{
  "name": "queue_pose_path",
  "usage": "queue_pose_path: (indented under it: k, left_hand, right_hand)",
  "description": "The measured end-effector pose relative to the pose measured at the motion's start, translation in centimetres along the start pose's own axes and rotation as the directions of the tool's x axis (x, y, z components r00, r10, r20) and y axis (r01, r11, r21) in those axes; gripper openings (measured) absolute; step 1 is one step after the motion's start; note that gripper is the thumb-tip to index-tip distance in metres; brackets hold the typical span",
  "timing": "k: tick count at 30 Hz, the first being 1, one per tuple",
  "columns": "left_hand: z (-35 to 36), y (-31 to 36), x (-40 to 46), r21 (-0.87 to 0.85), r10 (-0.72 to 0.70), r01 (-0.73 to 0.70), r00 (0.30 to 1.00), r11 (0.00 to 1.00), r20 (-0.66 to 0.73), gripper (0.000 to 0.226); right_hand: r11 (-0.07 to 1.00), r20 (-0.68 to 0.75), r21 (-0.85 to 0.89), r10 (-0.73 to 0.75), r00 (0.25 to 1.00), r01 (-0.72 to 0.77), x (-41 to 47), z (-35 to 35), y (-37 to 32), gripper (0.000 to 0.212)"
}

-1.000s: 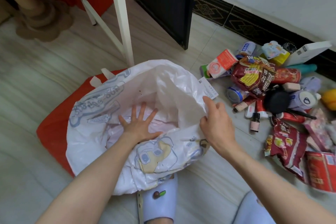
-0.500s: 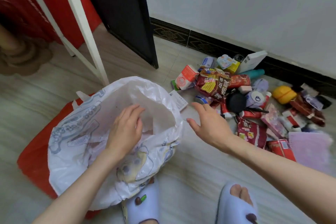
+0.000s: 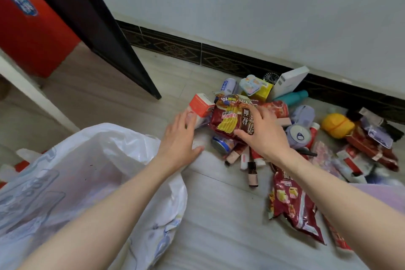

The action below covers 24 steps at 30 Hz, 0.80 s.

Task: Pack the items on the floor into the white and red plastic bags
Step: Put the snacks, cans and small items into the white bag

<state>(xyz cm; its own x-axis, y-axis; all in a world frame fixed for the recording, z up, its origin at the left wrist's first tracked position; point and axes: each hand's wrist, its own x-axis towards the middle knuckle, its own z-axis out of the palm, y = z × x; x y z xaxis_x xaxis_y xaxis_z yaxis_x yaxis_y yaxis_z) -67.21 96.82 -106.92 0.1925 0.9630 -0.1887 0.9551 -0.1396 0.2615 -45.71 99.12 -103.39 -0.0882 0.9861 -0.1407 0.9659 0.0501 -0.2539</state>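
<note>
Noodle packet (image 3: 235, 117) under spread right hand (image 3: 264, 132); left hand (image 3: 179, 141) open, outstretched.

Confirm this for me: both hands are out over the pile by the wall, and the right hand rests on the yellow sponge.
Not quite. The head view shows the right hand on the dark red noodle packet, not the yellow sponge, which lies untouched farther right. The left hand does reach the pile, by the orange-topped box.

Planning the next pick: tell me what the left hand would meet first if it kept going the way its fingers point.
Most likely the orange-and-white carton: the left hand points at it, its fingers at or just short of its side. Contact is unclear from this single view.
</note>
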Motion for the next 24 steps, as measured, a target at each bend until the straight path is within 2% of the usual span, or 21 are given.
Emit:
queue_pose_path:
  k: [2,5,7,9,13,18,21,24]
  left_hand:
    - [2.0,-1.1,0.5,0.059,-0.037,0.034,0.998,0.998,0.055,0.101]
    - [3.8,-2.2,0.9,0.086,-0.146,0.129,0.964,0.988,0.223,0.108]
    - [4.7,-2.6,0.7,0.099,-0.179,0.155,0.927,0.983,0.329,0.114]
    - [5.5,-3.0,0.4,0.109,-0.181,0.152,0.919,0.982,0.35,0.116]
    - [6.0,-3.0,0.4,0.106,-0.168,0.146,0.954,0.984,0.248,0.102]
    - [4.7,-1.9,0.4,-0.069,-0.184,0.192,0.977,0.979,0.109,0.094]
    - [3.2,-1.2,0.1,-0.152,-0.133,0.129,0.991,0.98,-0.019,0.094]
    - [0.9,-0.2,-0.2,-0.23,-0.075,0.049,0.991,0.972,-0.106,0.095]
  right_hand:
    - [0.999,0.002,-0.017,-0.034,0.999,0.034,1.9,1.2,0.3,0.09]
    - [0.999,0.103,0.024,-0.032,0.994,0.03,4.3,2.5,0.5,0.103]
    - [0.998,0.169,0.066,-0.022,0.985,0.011,5.2,3.2,0.6,0.104]
    - [0.994,0.18,0.111,-0.025,0.983,0.004,5.3,4.0,0.2,0.1]
    - [0.986,0.076,0.159,-0.055,0.996,0.043,5.0,5.1,-0.9,0.076]
    - [0.98,-0.12,0.166,-0.088,0.989,0.107,4.3,5.5,-0.6,0.04]
    - [0.976,-0.185,0.198,-0.053,0.981,0.09,3.6,5.4,-0.1,0.033]
    - [0.974,-0.253,0.158,-0.116,0.96,0.16,2.8,4.8,0.3,0.028]
